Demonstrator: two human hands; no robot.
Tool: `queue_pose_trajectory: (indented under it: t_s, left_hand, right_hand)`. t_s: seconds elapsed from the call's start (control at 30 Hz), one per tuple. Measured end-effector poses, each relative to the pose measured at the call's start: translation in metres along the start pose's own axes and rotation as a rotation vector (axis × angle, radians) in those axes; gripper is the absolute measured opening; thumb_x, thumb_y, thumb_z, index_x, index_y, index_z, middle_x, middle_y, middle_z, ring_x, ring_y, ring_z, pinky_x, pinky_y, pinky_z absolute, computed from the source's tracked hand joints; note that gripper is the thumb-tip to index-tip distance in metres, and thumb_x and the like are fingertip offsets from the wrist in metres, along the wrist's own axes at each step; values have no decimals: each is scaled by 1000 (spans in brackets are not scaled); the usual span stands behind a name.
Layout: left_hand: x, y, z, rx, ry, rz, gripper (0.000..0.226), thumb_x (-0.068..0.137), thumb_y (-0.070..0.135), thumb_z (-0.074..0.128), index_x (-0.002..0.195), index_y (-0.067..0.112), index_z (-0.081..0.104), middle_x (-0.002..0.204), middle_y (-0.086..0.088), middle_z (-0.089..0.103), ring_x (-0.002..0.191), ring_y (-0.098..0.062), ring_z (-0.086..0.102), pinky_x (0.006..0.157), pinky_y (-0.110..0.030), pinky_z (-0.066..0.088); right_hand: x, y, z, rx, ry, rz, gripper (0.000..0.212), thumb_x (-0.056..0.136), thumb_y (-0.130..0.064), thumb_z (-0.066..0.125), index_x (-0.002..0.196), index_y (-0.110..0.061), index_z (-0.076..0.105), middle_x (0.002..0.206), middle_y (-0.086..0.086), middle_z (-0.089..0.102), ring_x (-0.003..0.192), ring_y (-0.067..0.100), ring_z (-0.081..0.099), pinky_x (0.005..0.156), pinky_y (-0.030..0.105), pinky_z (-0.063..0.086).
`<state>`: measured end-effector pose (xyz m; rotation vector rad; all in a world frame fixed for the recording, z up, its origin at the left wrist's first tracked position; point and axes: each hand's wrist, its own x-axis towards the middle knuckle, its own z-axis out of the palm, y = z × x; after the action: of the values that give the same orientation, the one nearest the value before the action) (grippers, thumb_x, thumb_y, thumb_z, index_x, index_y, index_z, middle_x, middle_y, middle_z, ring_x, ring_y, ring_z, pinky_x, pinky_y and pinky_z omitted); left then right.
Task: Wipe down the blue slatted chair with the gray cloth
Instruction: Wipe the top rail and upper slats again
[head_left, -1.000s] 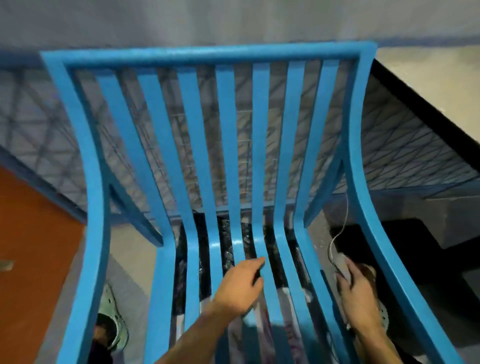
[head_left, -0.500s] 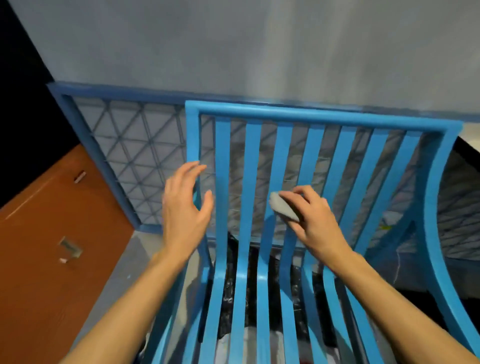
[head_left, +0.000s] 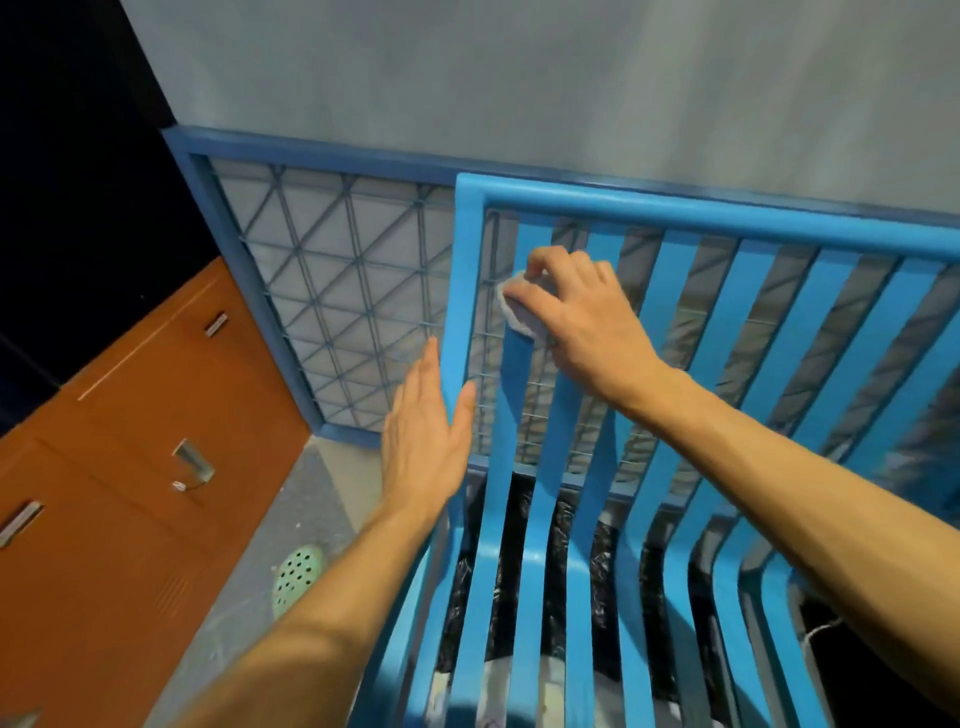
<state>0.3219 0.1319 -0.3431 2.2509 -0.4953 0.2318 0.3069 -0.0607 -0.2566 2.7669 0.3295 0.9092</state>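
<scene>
- The right hand (head_left: 582, 322) gripped a small, bunched gray cloth (head_left: 514, 312). Its fingers were curled down over the top of the wad and the thumb was tucked beneath, so only the cloth's left edge showed past the knuckles.
- That hand pressed the gray cloth against the first narrow slat (head_left: 519, 374) of the backrest, high up and just under the top rail.
- The left hand (head_left: 423, 431) held nothing. Its fingers were straight and close together, pointing upward, with the thumb spread out to the right.
- The left hand's palm sat alongside the outer face of the left side post (head_left: 462, 291) of the backrest, and the thumb tip lay across the post's front. Whether the palm truly touched the post could not be told.
- The glossy blue slatted chair (head_left: 675, 208) stood directly in front of the person, its back toward a plain gray wall (head_left: 519, 78) and its curved slats sweeping down into the seat.
- Crinkled black plastic sheeting (head_left: 558, 525) showed through the gaps between the seat slats.
- A blue-framed wire mesh panel (head_left: 337, 270) with a triangular grid stood behind the chair, against the wall.
- An orange cabinet with small metal handles (head_left: 119, 467) filled the lower left.
- A pale green perforated shoe (head_left: 297, 574) lay on the gray floor between the cabinet and the chair.
</scene>
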Motion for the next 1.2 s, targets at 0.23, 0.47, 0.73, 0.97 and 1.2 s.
queue_pose_trajectory:
  t_s: [0.23,0.47,0.73,0.97,1.2]
  left_hand:
    - [2,-4,2,-30,15,20,52,102,48,22,149,28,29,139,4,49,122,-16,48,98,-43,45]
    - [2,-8,3,-7,14,18,49,103,46,22,146,26,36,129,4,55,114,-15,50,93,-41,46]
    - [2,-6,2,0,11,19,45,103,45,28,143,25,38,122,4,57,108,-16,51,88,-39,47]
    - [1,-5,2,6,16,26,44,103,45,29,140,25,40,114,3,58,101,-17,52,79,-36,45]
    - [2,-4,3,41,18,14,41,103,46,29,133,22,43,98,5,54,94,-20,52,72,-37,44]
  right_hand:
    - [-65,-53,50,-62,-290,-196,28,87,-10,33,89,-10,62,109,11,54,91,30,49,73,39,34]
    - [-127,-94,94,2,-430,-364,2,81,-10,64,80,-12,64,98,7,50,86,26,44,70,36,34]
    - [-69,-31,18,161,-44,30,42,83,-3,55,123,-14,60,113,14,54,91,27,49,73,35,32]
    - [-16,44,-29,49,143,69,32,88,-9,62,117,-22,68,110,16,59,89,32,54,70,34,27]
    - [-77,14,22,115,-64,-50,36,74,-9,80,108,-20,73,83,6,52,74,27,50,68,33,23]
